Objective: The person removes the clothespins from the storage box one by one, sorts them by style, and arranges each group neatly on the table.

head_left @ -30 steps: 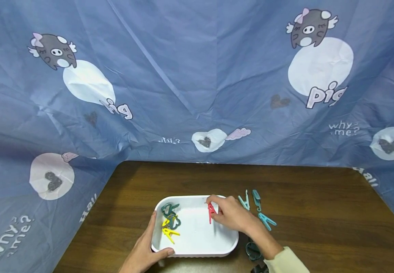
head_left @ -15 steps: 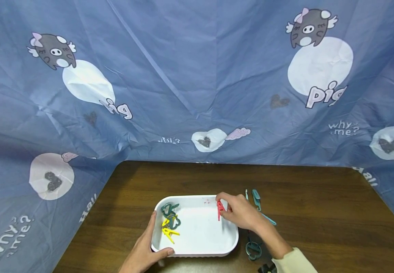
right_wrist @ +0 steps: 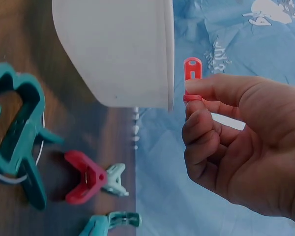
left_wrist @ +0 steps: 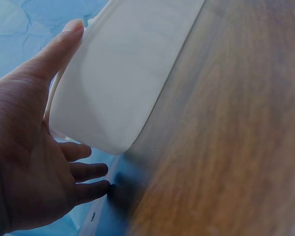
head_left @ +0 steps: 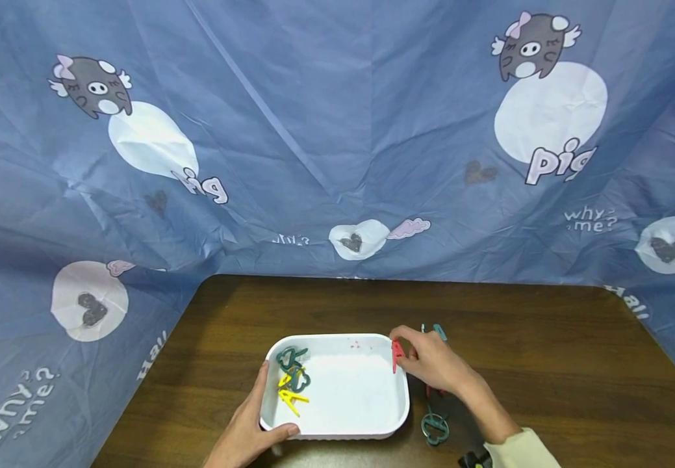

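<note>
My left hand (head_left: 249, 419) grips the near left corner of a white tray (head_left: 345, 430), thumb along the front rim and index finger along the left side. In the left wrist view its other fingers extend beside the tray's outer wall. Between thumb and index finger my right hand (head_left: 435, 361) pinches a red clothespin (head_left: 396, 355) at the tray's right rim. In the right wrist view this clothespin (right_wrist: 192, 71) is upright, just beyond the rim. Inside the tray, at the left, lie yellow clothespins (head_left: 293, 401) and dark green clips (head_left: 292, 357).
Right of the tray, a green flower-shaped clip (head_left: 434, 428) lies on the brown table (head_left: 547, 364). A red clothespin (right_wrist: 83, 178), a pale one (right_wrist: 116, 180) and a teal one (right_wrist: 103, 223) are grouped near it. A blue printed cloth (head_left: 290, 130) hangs behind.
My right hand has moved right with the red clothespin, from above the tray's inside to its right rim. My left hand has stayed on the corner.
</note>
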A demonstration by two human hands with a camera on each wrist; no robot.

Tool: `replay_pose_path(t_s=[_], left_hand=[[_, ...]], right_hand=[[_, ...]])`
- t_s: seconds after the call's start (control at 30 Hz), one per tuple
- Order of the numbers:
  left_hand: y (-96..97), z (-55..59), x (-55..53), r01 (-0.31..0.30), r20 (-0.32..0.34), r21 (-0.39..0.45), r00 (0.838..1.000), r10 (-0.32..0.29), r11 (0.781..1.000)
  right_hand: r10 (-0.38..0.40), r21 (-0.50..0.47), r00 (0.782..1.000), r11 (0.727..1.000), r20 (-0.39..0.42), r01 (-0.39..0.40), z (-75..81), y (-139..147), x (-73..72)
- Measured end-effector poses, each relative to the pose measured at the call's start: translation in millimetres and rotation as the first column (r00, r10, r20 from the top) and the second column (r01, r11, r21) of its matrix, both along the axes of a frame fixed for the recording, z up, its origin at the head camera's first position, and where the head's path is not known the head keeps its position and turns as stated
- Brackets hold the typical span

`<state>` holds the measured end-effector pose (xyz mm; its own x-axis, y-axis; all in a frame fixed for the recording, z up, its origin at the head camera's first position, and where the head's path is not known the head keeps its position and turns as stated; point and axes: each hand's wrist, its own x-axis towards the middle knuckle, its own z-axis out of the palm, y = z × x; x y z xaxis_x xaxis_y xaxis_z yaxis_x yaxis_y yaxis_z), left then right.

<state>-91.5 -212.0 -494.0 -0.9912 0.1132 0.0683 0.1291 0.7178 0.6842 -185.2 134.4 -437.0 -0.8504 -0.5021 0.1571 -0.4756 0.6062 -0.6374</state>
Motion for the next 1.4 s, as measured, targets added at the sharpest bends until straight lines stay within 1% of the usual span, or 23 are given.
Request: replay_pose_path(t_s=[0.1, 0.23, 0.3, 0.5, 0.63, 0.73, 0.9, 1.0, 1.07, 1.23, 1.4], left_hand=[[-0.2, -0.9, -0.2, 0.002, -0.014, -0.003, 1.0, -0.002, 1.0], [-0.2, -2.0, -0.5, 0.004, -0.03, -0.001, 1.0, -0.005, 1.0], [-0.3, -2.2, -0.8, 0.005, -0.031, -0.001, 0.999, -0.005, 1.0], [-1.1, -2.1, -1.1, 0.004, -0.03, -0.002, 1.0, -0.005, 1.0], [-1.6, -2.2, -0.5, 0.008, -0.035, 0.002, 0.999, -0.008, 1.0], [-1.5, -1.9, -0.7, 0.004, -0.01, 0.008, 1.0, -0.004, 1.0], [-2.0, -1.4, -2.3, -0.012, 0.079, 0.042, 0.997, 0.008, 0.999], [-2.3, -1.3, -2.7, -0.018, 0.11, 0.06, 0.994, 0.011, 0.998], [-2.3, -1.4, -2.5, -0.018, 0.107, 0.056, 0.994, 0.012, 0.998], [-1.7, -1.0, -2.0, -0.005, 0.067, 0.037, 0.998, 0.002, 0.999], [-1.7, -0.7, -2.1, -0.009, 0.083, 0.042, 0.997, 0.005, 0.999]], right_hand=[[-0.011, 0.004, 1.0, 1.0, -0.017, 0.011, -0.7, 6.5, -1.1], [-0.036, 0.01, 0.999, 0.999, -0.013, 0.036, 0.1, 15.9, -1.3], [-0.05, 0.01, 0.999, 0.999, -0.005, 0.05, 0.7, 20.4, -1.0], [-0.084, 0.004, 0.996, 0.996, -0.021, 0.085, -0.6, 31.2, -1.1], [-0.104, 0.005, 0.995, 0.995, 0.002, 0.104, -2.9, 39.4, -0.6], [-0.12, 0.003, 0.993, 0.993, 0.009, 0.12, -5.1, 46.4, 0.0], [-0.149, 0.018, 0.989, 0.989, 0.018, 0.149, -7.7, 58.3, -0.6], [-0.163, 0.029, 0.986, 0.986, 0.033, 0.162, -8.8, 65.3, -0.7], [-0.171, 0.029, 0.984, 0.985, 0.041, 0.17, -9.4, 69.9, -0.6], [-0.191, 0.027, 0.98, 0.981, 0.053, 0.19, -12.6, 81.1, 0.2], [-0.211, 0.03, 0.974, 0.977, 0.082, 0.21, -17.0, 92.4, 0.6]])
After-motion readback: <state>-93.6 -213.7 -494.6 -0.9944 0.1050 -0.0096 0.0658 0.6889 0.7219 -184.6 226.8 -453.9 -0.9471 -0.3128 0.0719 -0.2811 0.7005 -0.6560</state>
